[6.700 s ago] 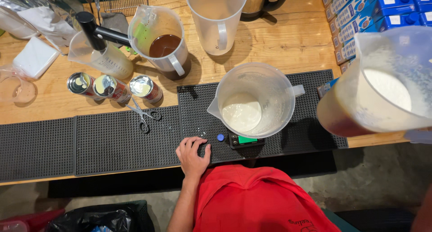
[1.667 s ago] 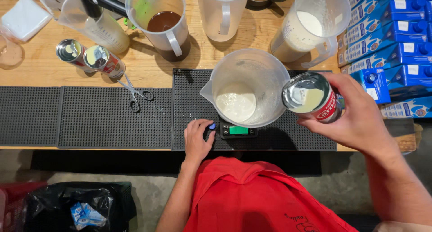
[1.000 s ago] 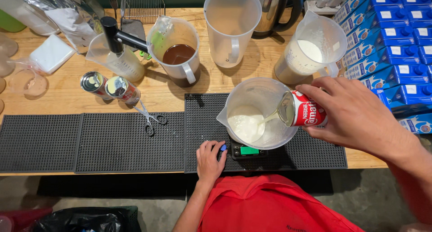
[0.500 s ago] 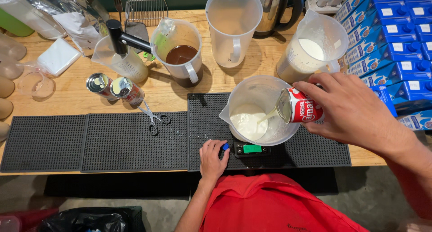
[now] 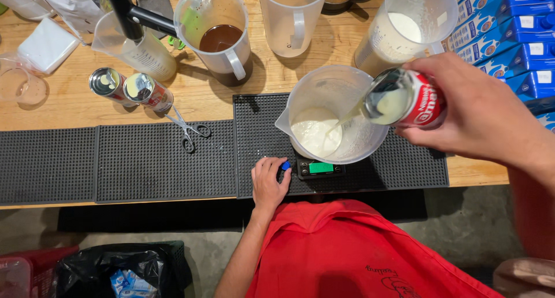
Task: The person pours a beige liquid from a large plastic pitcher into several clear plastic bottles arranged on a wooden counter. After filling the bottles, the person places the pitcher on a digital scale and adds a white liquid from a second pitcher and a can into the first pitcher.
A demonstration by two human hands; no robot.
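Observation:
My right hand grips an opened red-and-white can, tipped on its side over the rim of a clear plastic pitcher. A thick cream-white stream runs from the can into the pale liquid at the pitcher's bottom. The pitcher stands on a small black digital scale with a green display. My left hand lies on the black rubber mat just left of the scale, fingertips by a small blue button, holding nothing.
Behind on the wooden counter stand a jug of brown liquid, an empty jug and a jug of white liquid. Blue cartons are stacked far right. Two opened cans and scissors lie left.
My right hand has tipped the can further over the pitcher and the stream is flowing now. My left hand has stayed by the scale. The view has moved closer.

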